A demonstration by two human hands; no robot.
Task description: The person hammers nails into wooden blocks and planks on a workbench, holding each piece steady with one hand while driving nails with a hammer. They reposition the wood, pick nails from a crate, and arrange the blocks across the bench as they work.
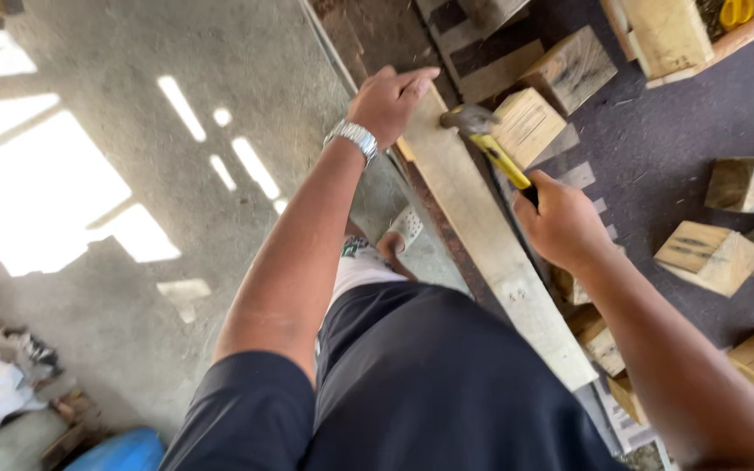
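A long pale wooden plank (490, 244) lies along the edge of a dark worktable (674, 148). My left hand (387, 103), with a silver wristwatch, presses flat on the plank's far part. My right hand (560, 222) grips the yellow-and-black handle of a hammer (486, 139). The hammer's metal head hovers just above the plank, close to the fingers of my left hand. Whether a nail stands under the head is hidden.
Several square wooden blocks (707, 255) lie scattered on the worktable, one (527, 125) right behind the hammer head. A wooden tray (682, 35) sits at the far right. The concrete floor (176, 174) with sun patches is on the left; clutter and a blue object (119, 452) lie at bottom left.
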